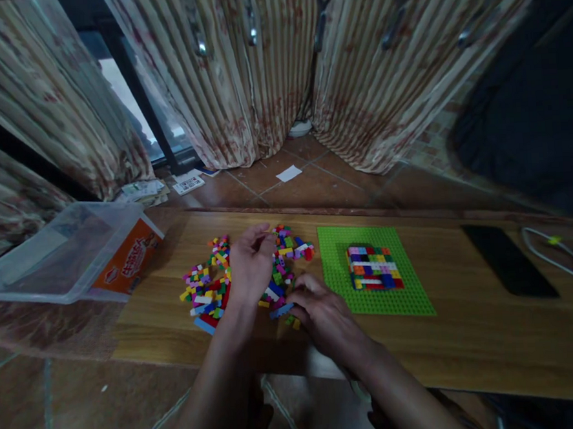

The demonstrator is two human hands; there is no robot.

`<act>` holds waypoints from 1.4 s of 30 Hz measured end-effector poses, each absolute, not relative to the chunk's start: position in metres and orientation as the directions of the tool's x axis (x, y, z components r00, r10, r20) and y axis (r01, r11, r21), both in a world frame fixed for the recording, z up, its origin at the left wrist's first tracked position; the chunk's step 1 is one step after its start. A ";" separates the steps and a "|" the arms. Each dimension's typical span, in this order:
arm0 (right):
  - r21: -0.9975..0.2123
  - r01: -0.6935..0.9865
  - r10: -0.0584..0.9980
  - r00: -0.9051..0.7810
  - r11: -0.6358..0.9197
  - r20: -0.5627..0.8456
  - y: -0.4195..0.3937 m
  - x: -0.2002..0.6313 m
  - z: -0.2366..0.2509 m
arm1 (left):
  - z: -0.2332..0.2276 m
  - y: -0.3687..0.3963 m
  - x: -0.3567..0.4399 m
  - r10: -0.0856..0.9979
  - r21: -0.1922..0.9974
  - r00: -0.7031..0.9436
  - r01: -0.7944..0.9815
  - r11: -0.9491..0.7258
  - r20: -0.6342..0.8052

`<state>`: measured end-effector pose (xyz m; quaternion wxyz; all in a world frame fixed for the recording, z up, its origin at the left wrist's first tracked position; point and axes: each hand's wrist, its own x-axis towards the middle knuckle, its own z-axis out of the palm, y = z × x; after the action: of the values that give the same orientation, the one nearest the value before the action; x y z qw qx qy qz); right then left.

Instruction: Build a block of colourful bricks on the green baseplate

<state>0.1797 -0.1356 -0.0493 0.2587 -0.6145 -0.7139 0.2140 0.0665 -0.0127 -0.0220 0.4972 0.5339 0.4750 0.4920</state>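
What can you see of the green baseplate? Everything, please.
The green baseplate is a flat, square, studded sheet, plastic by its look, lying on the wooden board right of the loose brick pile. A multicoloured block of bricks sits on its middle. Neither hand touches it; the right hand is nearest.

Loose bricks (208, 290) lie left of the baseplate (418, 300), phone (507, 259) to its right, all on the table (493, 338)
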 end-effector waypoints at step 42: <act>-0.741 0.604 0.716 0.652 -0.292 0.249 -0.166 0.324 -0.035 | -0.045 -0.088 0.153 0.740 0.804 0.608 0.267 -0.531 0.288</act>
<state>0.3244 -0.1660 -0.0354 0.4294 -0.8011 -0.4118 0.0650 0.1528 -0.0876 -0.0449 0.3728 0.8153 0.3088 0.3176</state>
